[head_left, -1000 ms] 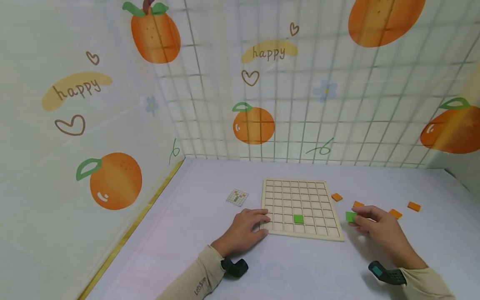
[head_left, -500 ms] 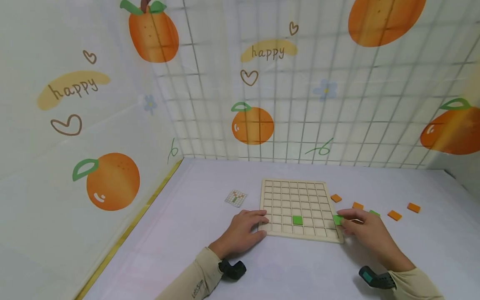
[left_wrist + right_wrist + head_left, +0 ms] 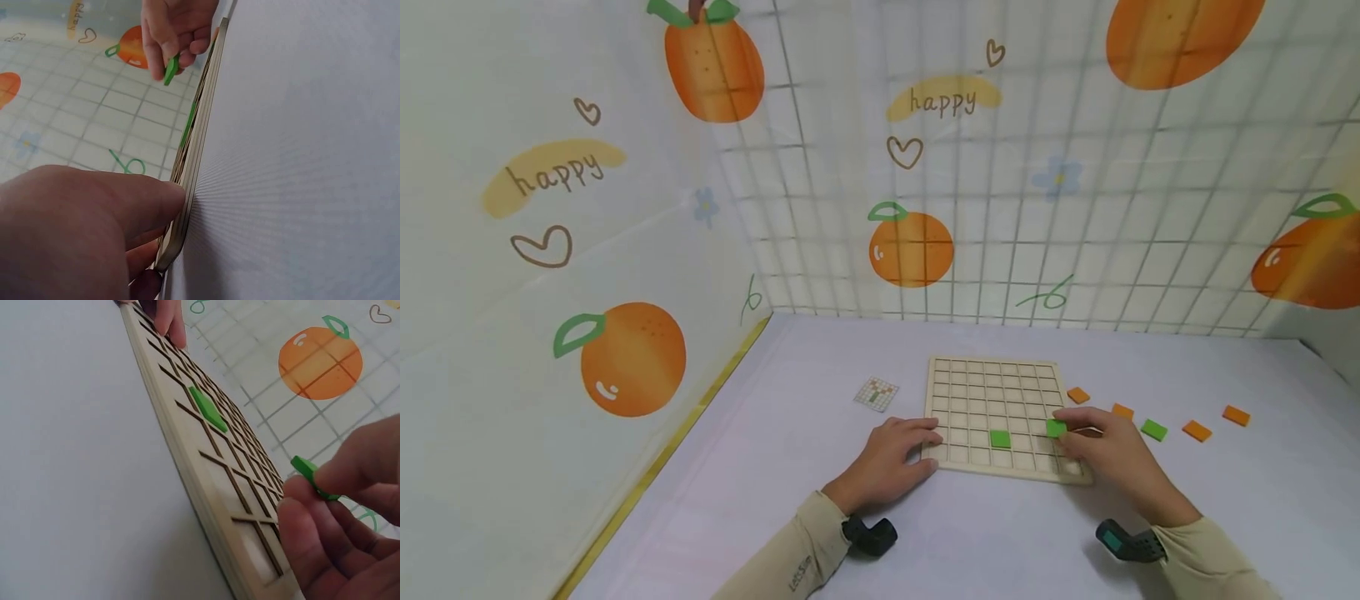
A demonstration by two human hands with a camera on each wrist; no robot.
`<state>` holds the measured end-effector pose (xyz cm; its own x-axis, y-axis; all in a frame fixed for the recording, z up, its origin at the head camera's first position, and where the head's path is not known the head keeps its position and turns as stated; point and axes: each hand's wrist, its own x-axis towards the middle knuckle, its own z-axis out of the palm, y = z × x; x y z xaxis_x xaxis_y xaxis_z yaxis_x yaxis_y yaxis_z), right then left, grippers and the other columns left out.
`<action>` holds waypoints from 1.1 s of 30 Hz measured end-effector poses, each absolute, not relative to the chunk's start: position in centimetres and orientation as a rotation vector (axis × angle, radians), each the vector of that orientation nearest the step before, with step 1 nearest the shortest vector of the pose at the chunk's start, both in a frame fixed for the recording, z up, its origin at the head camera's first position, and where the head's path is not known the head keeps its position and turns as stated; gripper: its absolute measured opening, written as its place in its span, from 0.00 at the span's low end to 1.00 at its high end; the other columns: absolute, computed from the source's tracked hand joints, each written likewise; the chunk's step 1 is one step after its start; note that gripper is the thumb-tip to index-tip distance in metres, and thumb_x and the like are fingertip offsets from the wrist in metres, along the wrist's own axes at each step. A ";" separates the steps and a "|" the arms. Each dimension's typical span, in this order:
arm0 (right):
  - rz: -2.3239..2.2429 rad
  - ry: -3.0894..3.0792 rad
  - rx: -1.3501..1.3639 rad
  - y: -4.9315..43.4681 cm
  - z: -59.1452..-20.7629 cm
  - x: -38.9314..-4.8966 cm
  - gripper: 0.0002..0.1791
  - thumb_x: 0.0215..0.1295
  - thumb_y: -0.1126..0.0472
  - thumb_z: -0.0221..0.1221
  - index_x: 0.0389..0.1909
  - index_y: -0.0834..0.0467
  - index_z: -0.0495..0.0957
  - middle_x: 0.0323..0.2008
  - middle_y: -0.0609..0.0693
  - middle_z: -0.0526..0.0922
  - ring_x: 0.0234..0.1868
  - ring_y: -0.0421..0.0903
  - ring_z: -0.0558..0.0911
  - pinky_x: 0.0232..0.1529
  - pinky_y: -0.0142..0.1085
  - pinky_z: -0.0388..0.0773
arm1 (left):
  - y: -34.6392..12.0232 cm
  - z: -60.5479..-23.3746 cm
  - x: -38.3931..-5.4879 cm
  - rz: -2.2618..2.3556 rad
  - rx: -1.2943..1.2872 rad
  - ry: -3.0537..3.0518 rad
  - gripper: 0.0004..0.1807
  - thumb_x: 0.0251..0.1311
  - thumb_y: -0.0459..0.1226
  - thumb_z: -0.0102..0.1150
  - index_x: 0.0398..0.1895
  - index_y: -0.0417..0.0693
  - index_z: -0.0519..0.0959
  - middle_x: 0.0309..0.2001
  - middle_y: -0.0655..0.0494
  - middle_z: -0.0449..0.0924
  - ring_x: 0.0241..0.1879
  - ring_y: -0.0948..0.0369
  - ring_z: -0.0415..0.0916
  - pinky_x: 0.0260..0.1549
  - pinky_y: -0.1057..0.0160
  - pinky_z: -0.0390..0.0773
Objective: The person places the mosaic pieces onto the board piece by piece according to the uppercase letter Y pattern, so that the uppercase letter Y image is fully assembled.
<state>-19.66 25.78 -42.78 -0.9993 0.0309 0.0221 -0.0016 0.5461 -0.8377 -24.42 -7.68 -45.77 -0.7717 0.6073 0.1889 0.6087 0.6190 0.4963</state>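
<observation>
A pale wooden grid board (image 3: 977, 387) lies flat on the table. My left hand (image 3: 891, 462) holds its near left corner, the thumb (image 3: 159, 203) at the rim and the fingers over the left side. One green square tile (image 3: 1000, 439) sits in a cell near the front of the board. Between thumb and fingertips, my right hand (image 3: 1112, 454) pinches a second green tile (image 3: 1056, 428) above the board's right side. In the right wrist view this held tile (image 3: 306, 469) is tilted and raised over the grid.
Right of the board lie several orange tiles (image 3: 1197, 431) and one more green tile (image 3: 1154, 430). A small card with a coloured grid pattern (image 3: 876, 394) lies left of the board. A fruit-printed curtain (image 3: 820, 167) stands behind the white table (image 3: 1000, 533).
My right hand has carried the green tile leftward from beside the board to over its right side, uncovering another green tile on the table. My left hand stays at the corner.
</observation>
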 end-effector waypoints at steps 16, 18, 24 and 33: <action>1.507 -2.710 -0.009 22.9 -43.0 -21.0 0.24 0.64 0.61 0.62 0.62 0.61 0.77 0.52 0.57 0.83 0.44 0.47 0.83 0.42 0.35 0.77 | -7.5 -45.6 -24.4 -0.850 -1.045 -2.831 0.18 0.69 0.46 0.58 0.59 0.56 0.80 0.70 0.64 0.68 0.66 0.58 0.65 0.64 0.48 0.61; 1.490 -2.699 0.029 22.7 -43.1 -21.3 0.24 0.65 0.62 0.62 0.62 0.61 0.78 0.51 0.57 0.84 0.44 0.47 0.83 0.42 0.36 0.78 | -7.5 -45.5 -24.4 -0.850 -1.042 -2.831 0.18 0.69 0.45 0.58 0.59 0.56 0.80 0.70 0.64 0.68 0.66 0.58 0.64 0.64 0.47 0.61; 1.494 -2.682 0.116 21.8 -43.5 -22.3 0.22 0.66 0.64 0.61 0.60 0.63 0.78 0.48 0.58 0.85 0.37 0.46 0.83 0.34 0.36 0.79 | -7.5 -45.5 -24.3 -0.848 -1.038 -2.833 0.18 0.68 0.45 0.58 0.59 0.55 0.80 0.70 0.64 0.68 0.66 0.58 0.64 0.64 0.47 0.61; 1.438 -2.721 0.111 21.2 -43.5 -23.0 0.20 0.67 0.66 0.59 0.59 0.64 0.79 0.49 0.59 0.84 0.36 0.47 0.82 0.34 0.36 0.80 | -7.5 -45.5 -24.3 -0.834 -1.030 -2.846 0.18 0.68 0.45 0.58 0.59 0.56 0.80 0.70 0.65 0.68 0.66 0.58 0.64 0.64 0.48 0.61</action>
